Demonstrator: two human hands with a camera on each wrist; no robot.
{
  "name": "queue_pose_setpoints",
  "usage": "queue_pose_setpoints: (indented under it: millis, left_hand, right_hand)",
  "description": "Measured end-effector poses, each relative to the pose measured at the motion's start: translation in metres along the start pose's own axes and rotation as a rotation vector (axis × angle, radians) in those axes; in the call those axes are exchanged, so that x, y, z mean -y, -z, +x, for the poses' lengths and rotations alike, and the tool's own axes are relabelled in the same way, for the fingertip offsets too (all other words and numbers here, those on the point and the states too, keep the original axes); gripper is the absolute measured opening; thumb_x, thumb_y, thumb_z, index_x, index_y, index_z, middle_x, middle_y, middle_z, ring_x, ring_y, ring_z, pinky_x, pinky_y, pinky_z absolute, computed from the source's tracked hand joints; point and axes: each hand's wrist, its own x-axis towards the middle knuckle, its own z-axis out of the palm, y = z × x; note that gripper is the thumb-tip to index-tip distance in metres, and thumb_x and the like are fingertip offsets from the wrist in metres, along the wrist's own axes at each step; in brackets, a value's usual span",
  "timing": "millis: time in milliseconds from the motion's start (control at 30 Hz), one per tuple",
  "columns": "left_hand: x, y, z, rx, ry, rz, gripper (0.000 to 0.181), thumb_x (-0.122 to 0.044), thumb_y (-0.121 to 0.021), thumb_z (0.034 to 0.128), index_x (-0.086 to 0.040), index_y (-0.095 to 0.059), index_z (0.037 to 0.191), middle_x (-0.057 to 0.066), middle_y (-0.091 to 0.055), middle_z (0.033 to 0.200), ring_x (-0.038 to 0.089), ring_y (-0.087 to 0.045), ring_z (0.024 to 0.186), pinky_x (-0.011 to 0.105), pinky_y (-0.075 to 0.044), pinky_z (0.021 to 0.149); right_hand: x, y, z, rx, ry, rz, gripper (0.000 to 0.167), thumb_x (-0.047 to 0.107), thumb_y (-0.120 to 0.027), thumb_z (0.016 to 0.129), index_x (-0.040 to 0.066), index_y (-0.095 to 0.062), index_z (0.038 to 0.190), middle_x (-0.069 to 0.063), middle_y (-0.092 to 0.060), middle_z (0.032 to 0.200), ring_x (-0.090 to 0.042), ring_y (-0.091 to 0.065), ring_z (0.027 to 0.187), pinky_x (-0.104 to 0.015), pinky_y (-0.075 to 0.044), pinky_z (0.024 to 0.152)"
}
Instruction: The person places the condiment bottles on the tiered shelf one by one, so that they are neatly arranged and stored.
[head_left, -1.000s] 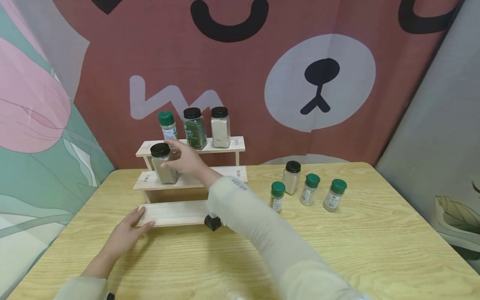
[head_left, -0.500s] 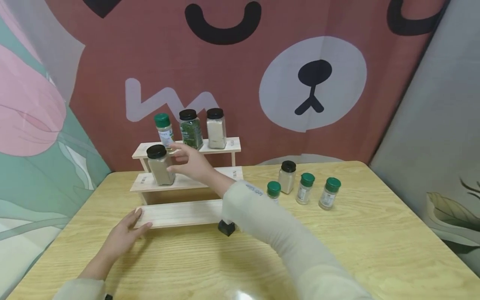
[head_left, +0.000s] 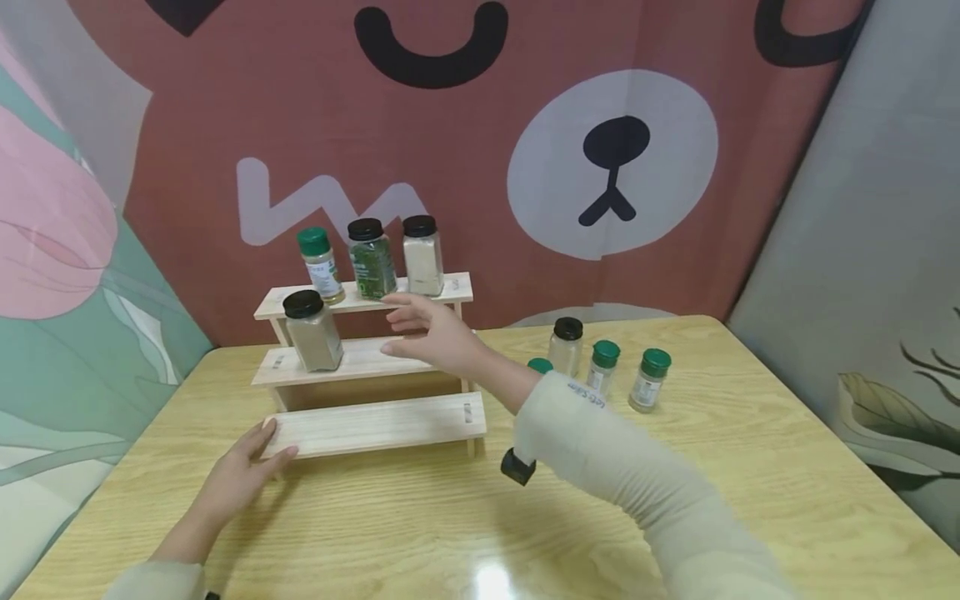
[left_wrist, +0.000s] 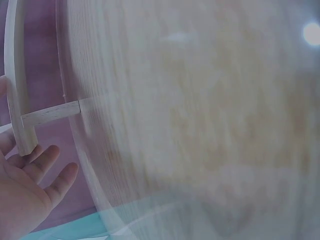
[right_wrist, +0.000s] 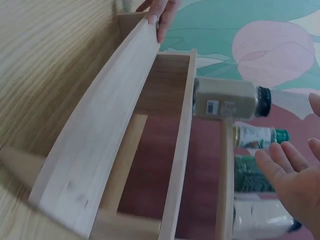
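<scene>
A three-tier wooden spice rack (head_left: pixel 375 425) stands on the table. My left hand (head_left: pixel 234 479) holds the left end of its lowest shelf, with thumb and fingers about the board end (left_wrist: pixel 26 142) in the left wrist view. At the left of the middle shelf stands an upright black-lidded jar (head_left: pixel 315 342) of beige powder. My right hand (head_left: pixel 446 337) hovers to the right of this jar, fingers apart and nothing in them. On the top shelf are a green-capped bottle (head_left: pixel 322 271), a black-lidded jar of green herbs (head_left: pixel 372 265) and a black-lidded jar of pale powder (head_left: pixel 424 260).
Right of the rack, on the table (head_left: pixel 720 500), stand a black-lidded jar (head_left: pixel 566 350) and green-capped bottles (head_left: pixel 648 383), one mostly behind the right sleeve (head_left: pixel 600 450). A curtain with a bear face (head_left: pixel 480 167) hangs behind the table.
My right hand has let go of the beige powder jar on the middle shelf and drawn away to the right. My left hand keeps its place on the rack. The head view has shifted slightly.
</scene>
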Motion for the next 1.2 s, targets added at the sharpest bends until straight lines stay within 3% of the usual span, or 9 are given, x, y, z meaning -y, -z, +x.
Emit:
queue_pose_setpoints:
  millis: [67, 300, 533, 867, 1067, 1200]
  left_hand:
    - [0.001, 0.000, -0.001, -0.007, -0.007, -0.002, 0.079, -0.046, -0.047, 0.0847, 0.006, -0.014, 0.134, 0.032, -0.010, 0.135, 0.051, -0.009, 0.119, 0.062, -0.012, 0.092]
    - [0.002, 0.000, 0.001, 0.006, 0.005, 0.010, 0.081, -0.049, -0.044, 0.0848, 0.006, -0.012, 0.134, 0.032, -0.009, 0.135, 0.051, -0.008, 0.119, 0.062, -0.012, 0.091]
    - [0.002, -0.001, 0.002, 0.011, 0.015, 0.026, 0.081, -0.050, -0.044, 0.0846, 0.006, -0.011, 0.134, 0.033, -0.009, 0.135, 0.052, -0.009, 0.119, 0.062, -0.012, 0.091]
    - [0.002, -0.001, 0.001, 0.008, 0.009, 0.021, 0.081, -0.050, -0.044, 0.0845, 0.006, -0.013, 0.134, 0.032, -0.009, 0.135, 0.051, -0.009, 0.119, 0.062, -0.012, 0.091]
    - [0.002, -0.001, 0.000, 0.010, 0.010, 0.011, 0.082, -0.050, -0.044, 0.0842, 0.006, -0.013, 0.134, 0.032, -0.009, 0.135, 0.051, -0.008, 0.119, 0.062, -0.012, 0.091]
    - [0.002, -0.001, 0.000, -0.007, -0.010, 0.022, 0.080, -0.048, -0.045, 0.0846, 0.007, -0.015, 0.133, 0.033, -0.011, 0.134, 0.051, -0.011, 0.118, 0.062, -0.013, 0.092]
  right_hand:
    - [0.001, 0.008, -0.011, -0.002, 0.009, -0.002, 0.057, 0.006, -0.062, 0.079, 0.009, -0.037, 0.130, -0.012, -0.047, 0.119, -0.023, -0.045, 0.108, -0.024, -0.042, 0.083]
    - [-0.034, 0.040, -0.029, -0.087, 0.037, 0.008, 0.054, 0.011, -0.064, 0.078, 0.010, -0.041, 0.127, -0.009, -0.050, 0.113, -0.017, -0.047, 0.105, -0.028, -0.042, 0.085]
    - [-0.038, 0.067, -0.055, -0.163, 0.028, -0.005, 0.050, 0.006, -0.062, 0.079, 0.010, -0.042, 0.125, -0.013, -0.050, 0.114, -0.023, -0.047, 0.106, -0.032, -0.043, 0.085]
    - [-0.052, 0.103, -0.097, -0.199, -0.037, -0.052, 0.056, 0.016, -0.064, 0.079, 0.011, -0.038, 0.128, -0.013, -0.047, 0.119, -0.029, -0.044, 0.109, -0.035, -0.044, 0.083]
    - [-0.065, 0.123, -0.124, -0.245, -0.069, -0.151, 0.058, 0.019, -0.061, 0.081, 0.007, -0.033, 0.130, -0.016, -0.045, 0.120, -0.028, -0.044, 0.109, -0.032, -0.044, 0.082]
    - [-0.071, 0.135, -0.141, -0.303, -0.097, -0.198, 0.058, 0.019, -0.060, 0.082, 0.006, -0.032, 0.131, -0.018, -0.045, 0.119, -0.028, -0.044, 0.108, -0.024, -0.044, 0.080]
